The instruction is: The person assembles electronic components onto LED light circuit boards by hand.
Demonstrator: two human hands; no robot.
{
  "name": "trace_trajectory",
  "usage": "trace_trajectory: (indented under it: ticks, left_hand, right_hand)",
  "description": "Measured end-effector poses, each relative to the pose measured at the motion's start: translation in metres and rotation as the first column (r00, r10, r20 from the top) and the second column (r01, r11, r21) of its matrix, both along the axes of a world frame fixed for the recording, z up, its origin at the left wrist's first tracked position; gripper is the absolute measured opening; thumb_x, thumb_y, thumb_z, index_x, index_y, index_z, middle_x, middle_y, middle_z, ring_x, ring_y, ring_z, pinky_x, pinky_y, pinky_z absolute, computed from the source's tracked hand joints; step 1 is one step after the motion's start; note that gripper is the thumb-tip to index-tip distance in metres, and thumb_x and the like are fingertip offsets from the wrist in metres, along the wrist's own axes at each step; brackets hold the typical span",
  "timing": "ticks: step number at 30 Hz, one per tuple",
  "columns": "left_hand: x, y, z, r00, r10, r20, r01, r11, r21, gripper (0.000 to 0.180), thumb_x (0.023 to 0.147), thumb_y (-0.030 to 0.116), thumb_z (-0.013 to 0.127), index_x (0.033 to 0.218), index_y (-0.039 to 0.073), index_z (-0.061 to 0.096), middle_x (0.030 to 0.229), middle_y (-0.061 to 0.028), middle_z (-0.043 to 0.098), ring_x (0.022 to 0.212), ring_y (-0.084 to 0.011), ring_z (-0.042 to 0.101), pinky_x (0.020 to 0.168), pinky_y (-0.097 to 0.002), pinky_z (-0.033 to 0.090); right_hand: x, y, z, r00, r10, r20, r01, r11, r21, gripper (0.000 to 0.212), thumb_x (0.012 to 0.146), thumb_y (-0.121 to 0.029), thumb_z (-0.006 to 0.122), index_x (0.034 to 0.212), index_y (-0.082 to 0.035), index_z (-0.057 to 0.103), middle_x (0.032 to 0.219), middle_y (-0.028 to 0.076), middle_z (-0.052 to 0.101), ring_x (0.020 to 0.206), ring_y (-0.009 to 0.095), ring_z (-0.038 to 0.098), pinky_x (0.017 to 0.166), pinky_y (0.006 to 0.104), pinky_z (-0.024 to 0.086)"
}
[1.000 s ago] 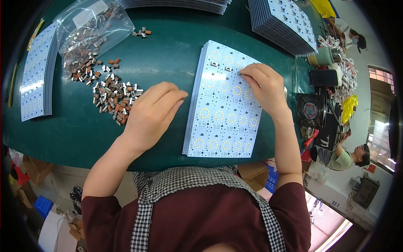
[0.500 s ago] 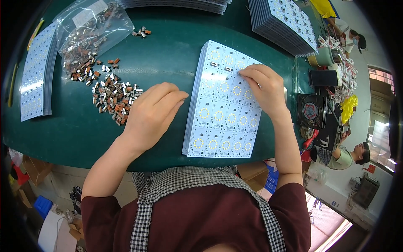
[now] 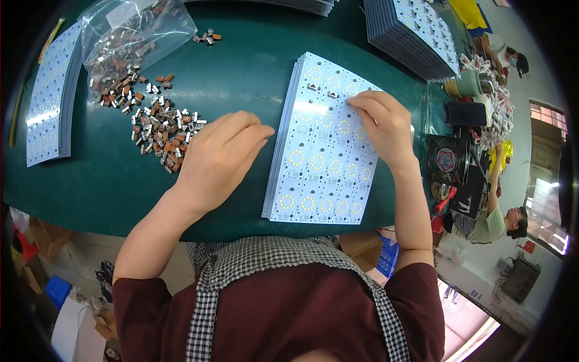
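Note:
A stack of white LED circuit boards (image 3: 315, 187) lies in front of me, its top sheet divided into repeated sections with rings of yellow LEDs. Two small slide switches (image 3: 313, 87) sit side by side in its upper rows. My right hand (image 3: 389, 130) is over the board's upper right, thumb and finger pinched at its surface; whatever is between the fingertips is hidden. Just off the stack's left edge, my left hand (image 3: 220, 160) hovers with its fingertips pressed together, and I cannot make out what they hold. Beside it spreads a loose pile of slide switches (image 3: 161, 130).
A clear plastic bag (image 3: 175, 36) of switches lies at the far left, beside another board stack (image 3: 48, 114). Populated boards (image 3: 416, 36) are stacked at the far right. A black fan (image 3: 446, 160) stands right of the green table (image 3: 241, 66). Two other people are beyond.
The view has shifted slightly. Both hands keep nearly the same pose, the right still pinching at the board. At the right, another person's arm has reached up toward the yellow bag.

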State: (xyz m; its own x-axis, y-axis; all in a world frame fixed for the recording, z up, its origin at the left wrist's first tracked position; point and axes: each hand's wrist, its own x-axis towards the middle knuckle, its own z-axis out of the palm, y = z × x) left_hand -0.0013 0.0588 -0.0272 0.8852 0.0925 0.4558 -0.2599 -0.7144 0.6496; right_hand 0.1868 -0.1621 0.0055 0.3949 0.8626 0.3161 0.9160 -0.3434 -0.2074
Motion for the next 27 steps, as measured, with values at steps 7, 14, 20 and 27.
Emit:
trace_trajectory:
  ticks: [7, 14, 20, 27]
  left_hand:
    - [-0.001, 0.000, -0.001, 1.000, 0.002, 0.000, -0.002, 1.000, -0.010, 0.019, 0.076, -0.002, 0.070, 0.094, 0.001, 0.064, 0.090, -0.0103, 0.061, 0.081, -0.0269, 0.063, 0.069, -0.0346, 0.051]
    - [-0.001, -0.002, 0.004, 0.999, -0.023, 0.026, 0.025, 0.997, -0.073, 0.028, 0.077, 0.000, 0.071, 0.104, 0.003, 0.066, 0.089, -0.0099, 0.066, 0.079, -0.0251, 0.065, 0.067, -0.0338, 0.051]
    - [-0.006, -0.005, 0.005, 0.989, -0.105, 0.102, 0.116, 0.987, -0.108, 0.038, 0.074, 0.002, 0.075, 0.110, 0.003, 0.065, 0.087, -0.0106, 0.069, 0.073, -0.0245, 0.066, 0.064, -0.0332, 0.052]
    - [-0.004, -0.007, -0.004, 0.951, -0.192, 0.244, 0.215, 0.974, -0.073, 0.042, 0.076, 0.001, 0.072, 0.117, 0.002, 0.060, 0.086, -0.0089, 0.069, 0.074, -0.0230, 0.068, 0.062, -0.0323, 0.054]
  right_hand:
    - [0.001, 0.001, 0.000, 1.000, 0.012, 0.026, -0.011, 1.000, -0.022, 0.017, 0.073, 0.003, 0.067, 0.089, -0.004, 0.069, 0.088, 0.008, 0.068, 0.080, 0.026, 0.066, 0.068, 0.0350, 0.054]
    - [-0.010, -0.005, 0.002, 0.994, -0.020, 0.104, 0.032, 0.993, -0.110, 0.025, 0.073, -0.003, 0.070, 0.097, -0.007, 0.069, 0.093, 0.008, 0.068, 0.084, 0.026, 0.066, 0.069, 0.0353, 0.054]
    - [-0.062, 0.023, 0.020, 0.910, -0.025, -0.413, 0.057, 0.996, 0.064, 0.025, 0.084, -0.008, 0.068, 0.108, -0.002, 0.066, 0.104, 0.014, 0.067, 0.095, 0.030, 0.066, 0.082, 0.0359, 0.053]
    - [-0.077, 0.039, 0.022, 0.009, -0.012, -1.000, 0.172, 0.985, -0.010, 0.016, 0.090, -0.007, 0.066, 0.104, 0.002, 0.068, 0.094, 0.008, 0.069, 0.090, 0.013, 0.065, 0.082, 0.0268, 0.052]
